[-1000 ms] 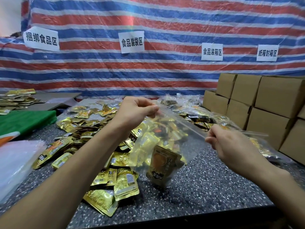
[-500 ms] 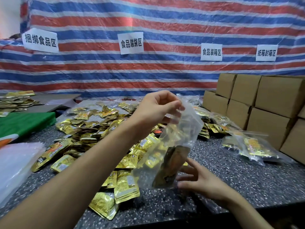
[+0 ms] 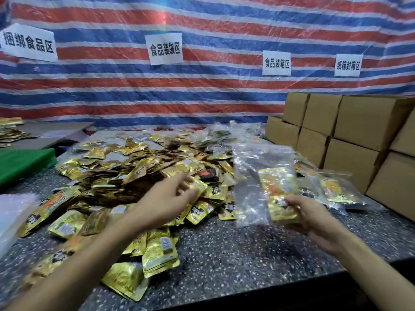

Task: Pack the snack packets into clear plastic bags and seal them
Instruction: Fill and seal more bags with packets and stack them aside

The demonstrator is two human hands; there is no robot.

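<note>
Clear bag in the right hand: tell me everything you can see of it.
The clear bag is thin, glossy, crinkled plastic, held roughly upright above the speckled table, just right of the loose packet pile. Gold snack packets with orange print sit in its lower right part; the rest looks empty. The right hand pinches its lower right corner, thumb over the packets. Motion blur hides whether the top is sealed.

The left arm stretches forward, and the left hand [image 3: 166,198] has loose fingers, a little apart and blurred. The right forearm enters from the lower right. The right hand [image 3: 314,221] grips the clear bag [image 3: 251,176] at its lower end, thumb on top.
</note>
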